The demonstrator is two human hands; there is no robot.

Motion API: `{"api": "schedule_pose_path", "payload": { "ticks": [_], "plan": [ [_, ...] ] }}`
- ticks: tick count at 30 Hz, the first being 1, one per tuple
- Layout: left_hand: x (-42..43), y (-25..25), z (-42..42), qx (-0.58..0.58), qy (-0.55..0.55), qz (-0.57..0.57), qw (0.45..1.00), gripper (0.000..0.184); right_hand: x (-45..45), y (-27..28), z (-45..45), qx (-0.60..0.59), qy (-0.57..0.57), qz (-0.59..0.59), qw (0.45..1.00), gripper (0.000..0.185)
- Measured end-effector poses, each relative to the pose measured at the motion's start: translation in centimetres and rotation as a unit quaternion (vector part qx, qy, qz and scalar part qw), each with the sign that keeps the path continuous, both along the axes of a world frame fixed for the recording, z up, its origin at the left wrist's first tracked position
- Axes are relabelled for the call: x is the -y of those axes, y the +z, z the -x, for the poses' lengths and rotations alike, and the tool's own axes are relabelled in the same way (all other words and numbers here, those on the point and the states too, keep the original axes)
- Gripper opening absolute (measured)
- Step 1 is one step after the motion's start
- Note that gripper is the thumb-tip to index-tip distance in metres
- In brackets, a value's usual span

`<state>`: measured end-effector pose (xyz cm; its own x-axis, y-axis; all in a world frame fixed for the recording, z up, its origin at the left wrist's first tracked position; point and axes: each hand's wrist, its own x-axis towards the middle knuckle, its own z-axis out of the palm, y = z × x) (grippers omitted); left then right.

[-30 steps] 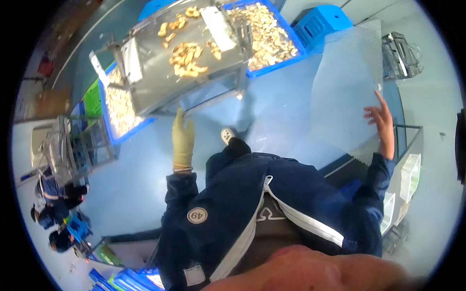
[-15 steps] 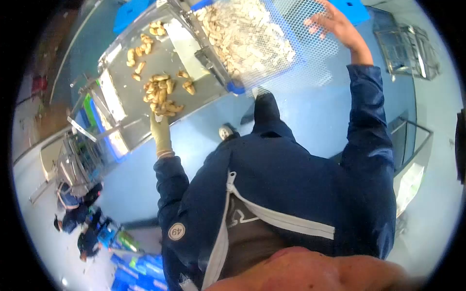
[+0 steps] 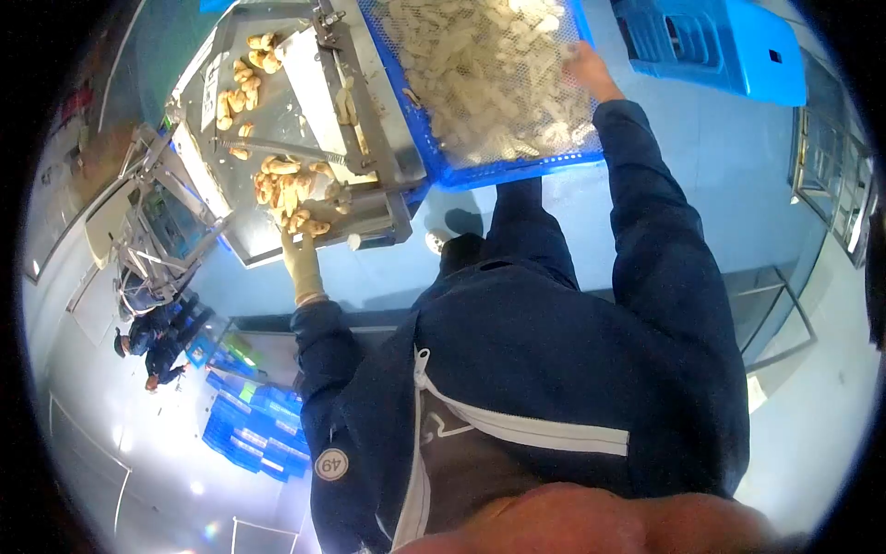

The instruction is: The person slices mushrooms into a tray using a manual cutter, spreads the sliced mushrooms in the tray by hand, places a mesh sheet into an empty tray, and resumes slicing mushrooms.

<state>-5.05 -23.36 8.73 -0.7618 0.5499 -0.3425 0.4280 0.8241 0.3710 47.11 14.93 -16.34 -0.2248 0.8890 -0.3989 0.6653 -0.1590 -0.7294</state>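
My left hand [image 3: 303,266], in a pale glove, is at the near edge of a metal tray [image 3: 295,106]. Its partly visible fingers are apart beside a pile of tan-brown, knobbly food pieces [image 3: 284,189]. My bare right hand [image 3: 593,74] is at the right side of a blue crate [image 3: 517,170], its fingers blurred by motion. Many pale, flat pieces [image 3: 489,69] fill that crate. A fine mesh sheet [image 3: 461,120] seems to lie over them; whether my right fingers grip its edge is unclear.
Metal bars [image 3: 355,120] stand between tray and crate. A bright blue bin [image 3: 715,46] is at upper right, a metal rack [image 3: 831,185] beyond it. Stacked blue crates [image 3: 258,429] and people in dark clothes [image 3: 157,337] appear at lower left.
The mesh sheet, which spread out past the crate's right side, now seems to lie over the pale pieces. My right hand has moved down-left; my left stays by the brown pile. The view has shifted.
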Motion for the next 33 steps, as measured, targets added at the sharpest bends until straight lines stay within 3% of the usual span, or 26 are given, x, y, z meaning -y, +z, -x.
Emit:
{"api": "schedule_pose_path", "payload": {
  "ticks": [2, 5, 8, 11, 14, 17, 20, 22, 24, 26, 27, 28, 30, 33],
  "plan": [
    [-0.6, 0.5, -0.5, 0.014, 0.019, 0.002, 1.0, 0.058, 0.5, 2.4, 0.9, 0.093, 0.026, -0.044, 0.994, 0.042],
    [-2.2, 1.8, -2.0, 0.032, 0.052, 0.03, 0.998, 0.059, 1.3, 3.3, 2.2, 0.218, 0.014, -0.018, 0.976, 0.037],
    [-2.7, 1.8, -2.1, 0.009, 0.057, 0.044, 0.997, 0.06, 2.2, 4.6, 2.8, 0.267, 0.021, -0.018, 0.963, 0.03],
    [-2.8, 1.5, -2.4, -0.015, 0.066, 0.017, 0.998, 0.059, 1.4, 6.5, 1.2, 0.303, 0.219, -0.053, 0.926, 0.03],
    [-3.2, 0.7, -2.0, -0.006, 0.1, -0.028, 0.995, 0.057, 1.3, 8.1, 0.4, 0.353, 0.259, -0.176, 0.882, 0.018],
    [-2.3, -0.7, -0.8, 0.001, 0.136, -0.044, 0.99, 0.057, 0.8, 9.1, 0.7, 0.383, 0.301, -0.175, 0.855, 0.014],
    [-4.4, 1.3, -3.2, 0.006, 0.164, -0.048, 0.985, 0.058, 0.1, 11.3, 5.5, 0.205, 0.271, -0.154, 0.928, 0.033],
    [-3.5, 0.5, -2.2, -0.041, 0.182, -0.027, 0.982, 0.059, 0.9, 14.0, 12.3, 0.14, 0.333, -0.066, 0.93, 0.038],
    [-2.4, -0.7, -0.9, -0.164, 0.16, 0.003, 0.973, 0.06, 2.8, 9.0, 18.9, 0.013, 0.321, -0.023, 0.947, 0.042],
    [-6.5, 2.9, -4.2, -0.204, 0.115, -0.042, 0.971, 0.056, 6.8, 3.7, 23.6, -0.148, 0.199, -0.008, 0.969, 0.045],
    [-5.2, 1.4, -2.2, -0.249, -0.002, -0.074, 0.966, 0.052, 7.5, 3.6, 24.9, -0.127, 0.204, 0.006, 0.971, 0.047],
    [-9.1, 4.3, -5.8, -0.036, 0.108, -0.228, 0.967, 0.051, 8.4, 3.9, 26.0, -0.107, 0.208, 0.02, 0.972, 0.05],
    [-11.6, 5.0, -6.8, -0.032, 0.052, -0.162, 0.985, 0.049, 10.5, 3.2, 27.9, -0.111, 0.178, 0.036, 0.977, 0.053],
    [-13.5, 3.5, -7.0, -0.104, -0.139, -0.189, 0.967, 0.046, 12.2, 1.7, 29.2, -0.171, 0.085, 0.06, 0.98, 0.054]
  ]
}}
